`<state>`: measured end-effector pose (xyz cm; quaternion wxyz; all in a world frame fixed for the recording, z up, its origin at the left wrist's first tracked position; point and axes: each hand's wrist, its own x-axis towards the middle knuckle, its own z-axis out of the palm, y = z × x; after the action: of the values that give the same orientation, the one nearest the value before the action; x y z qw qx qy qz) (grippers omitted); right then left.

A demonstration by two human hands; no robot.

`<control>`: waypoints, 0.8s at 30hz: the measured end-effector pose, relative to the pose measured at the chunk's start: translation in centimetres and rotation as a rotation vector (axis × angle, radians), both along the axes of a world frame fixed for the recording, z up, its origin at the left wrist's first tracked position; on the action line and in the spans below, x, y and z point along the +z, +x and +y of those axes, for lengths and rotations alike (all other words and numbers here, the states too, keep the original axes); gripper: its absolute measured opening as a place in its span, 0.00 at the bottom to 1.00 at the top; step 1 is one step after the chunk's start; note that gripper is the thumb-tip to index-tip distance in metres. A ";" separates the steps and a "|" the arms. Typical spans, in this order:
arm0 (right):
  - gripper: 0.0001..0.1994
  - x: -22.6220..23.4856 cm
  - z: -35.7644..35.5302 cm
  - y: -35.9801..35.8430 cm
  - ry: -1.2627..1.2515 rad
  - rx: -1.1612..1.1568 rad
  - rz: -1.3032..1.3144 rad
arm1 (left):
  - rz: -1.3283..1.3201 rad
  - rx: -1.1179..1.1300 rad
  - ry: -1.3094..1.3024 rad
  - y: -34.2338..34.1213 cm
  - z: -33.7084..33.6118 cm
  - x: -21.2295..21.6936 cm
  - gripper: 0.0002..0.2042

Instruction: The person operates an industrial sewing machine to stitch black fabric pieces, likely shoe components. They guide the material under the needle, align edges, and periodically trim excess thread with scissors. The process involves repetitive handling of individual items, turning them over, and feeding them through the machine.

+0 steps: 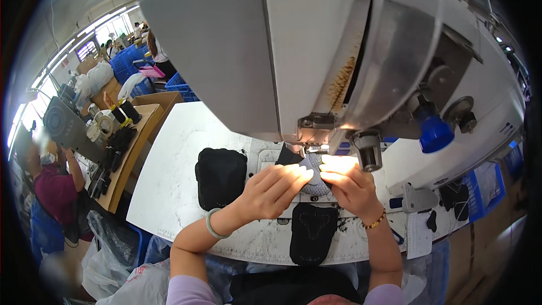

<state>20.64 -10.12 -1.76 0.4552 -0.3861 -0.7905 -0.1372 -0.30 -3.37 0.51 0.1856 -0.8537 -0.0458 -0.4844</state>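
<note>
Under the lit needle area of a large white sewing machine (pixel 226 39), a small grey fabric piece (pixel 310 182) lies with a black part beside it. My left hand (pixel 274 191) pinches its left side, fingers pressed together. On the other side, my right hand (pixel 353 185) holds its right edge with bent fingers close to the presser foot. Left of my left hand rests a pile of black fabric pieces (pixel 222 178). A black padded piece with a stitched outline (pixel 313 235) lies between my forearms at the table's front edge.
Black lint specks the white table (pixel 169 192). A blue knob (pixel 433 133) and a metal cylinder (pixel 368 149) hang right of the needle. Leftward stand a wooden bench (pixel 132 155) with thread cones and a seated person in maroon (pixel 56 195). Plastic bags (pixel 144 282) hang below.
</note>
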 end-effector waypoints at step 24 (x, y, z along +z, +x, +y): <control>0.10 0.1 -0.4 -4.7 0.106 -0.333 -0.112 | 0.048 -0.119 -0.351 -1.0 2.8 0.3 0.18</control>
<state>15.90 -10.47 -1.61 0.4012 -0.4789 -0.7314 -0.2735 -1.29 -0.54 0.78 0.0059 -0.8855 -0.0745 -0.4587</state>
